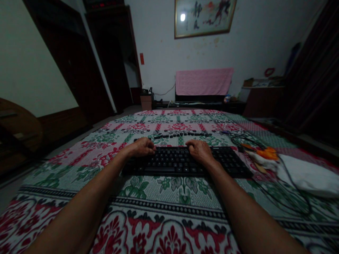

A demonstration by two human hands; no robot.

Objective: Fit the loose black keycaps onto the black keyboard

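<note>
A black computer keyboard (169,160) lies flat on the patterned cloth in front of me. At its far left corner is my left hand (143,146), fingers curled and pressed together close to the keys; whatever is between them is too dark and small to make out. My right hand (200,151) rests over the right-middle part of the keyboard, its curled fingers at the far edge and covering some keys. Just beyond the keyboard runs a row of small black keycaps (182,134), with the left end partly behind my left hand.
A floral cloth (182,197) covers the wide surface. To the right lie a black cable (293,211), an orange item (267,153) and a white bag-like thing (309,176). Against the far wall, a pink towel (203,81) hangs over a dark screen.
</note>
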